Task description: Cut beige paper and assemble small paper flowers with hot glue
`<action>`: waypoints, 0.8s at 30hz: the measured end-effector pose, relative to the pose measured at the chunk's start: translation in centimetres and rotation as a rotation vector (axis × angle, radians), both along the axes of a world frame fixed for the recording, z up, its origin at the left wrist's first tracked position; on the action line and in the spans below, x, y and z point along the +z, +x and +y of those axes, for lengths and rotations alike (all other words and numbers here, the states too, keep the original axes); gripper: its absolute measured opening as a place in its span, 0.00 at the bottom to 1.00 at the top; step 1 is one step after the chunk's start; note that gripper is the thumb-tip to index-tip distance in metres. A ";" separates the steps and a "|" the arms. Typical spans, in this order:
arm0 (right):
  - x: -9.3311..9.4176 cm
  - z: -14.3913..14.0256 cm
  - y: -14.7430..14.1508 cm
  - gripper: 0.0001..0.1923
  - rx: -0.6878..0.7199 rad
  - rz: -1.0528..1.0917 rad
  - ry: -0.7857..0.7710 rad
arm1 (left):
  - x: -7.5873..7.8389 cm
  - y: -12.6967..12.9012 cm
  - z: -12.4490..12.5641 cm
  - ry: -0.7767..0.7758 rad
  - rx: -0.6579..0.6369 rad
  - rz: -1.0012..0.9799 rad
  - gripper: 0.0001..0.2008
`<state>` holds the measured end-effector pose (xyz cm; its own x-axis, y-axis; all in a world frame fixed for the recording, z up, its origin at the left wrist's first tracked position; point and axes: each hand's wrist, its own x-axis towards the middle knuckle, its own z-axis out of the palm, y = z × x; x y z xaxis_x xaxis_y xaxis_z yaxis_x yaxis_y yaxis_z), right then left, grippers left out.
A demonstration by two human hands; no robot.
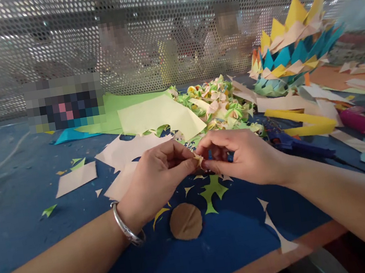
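Two bare hands meet over the blue felt-like table [25,216] — the left hand [156,177] and right hand [241,157] both pinch one small folded cream paper piece [199,158] shut between fingertips. Just below lie one brown paper disc [185,221] and one green star-shaped paper scrap [213,190].

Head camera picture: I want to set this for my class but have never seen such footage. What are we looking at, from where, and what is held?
There is one view, from a camera worn on a person's head, looking down at their own bare hands. The left hand and right hand pinch a small folded paper piece between them. Below lie a blue work surface, a brown paper circle, a green cut-out, pale paper sheets, a pile of small folded flowers and a spiky paper model. Other people sit behind a perforated screen.
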<state>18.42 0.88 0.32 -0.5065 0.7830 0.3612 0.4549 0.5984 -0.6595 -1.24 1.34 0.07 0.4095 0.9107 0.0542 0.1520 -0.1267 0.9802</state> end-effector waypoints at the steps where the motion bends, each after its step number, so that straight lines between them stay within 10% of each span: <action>1: 0.0 0.0 0.0 0.04 0.004 -0.004 0.010 | 0.1 0.0 0.0 -0.016 -0.009 -0.003 0.04; 17: 0.2 -0.3 -0.2 0.04 0.027 0.034 0.006 | 1.1 0.0 0.1 -0.232 -0.077 -0.130 0.03; 24: 0.2 -0.2 0.0 0.01 0.045 -0.016 0.099 | 1.0 -0.8 0.9 -0.084 -0.157 0.017 0.03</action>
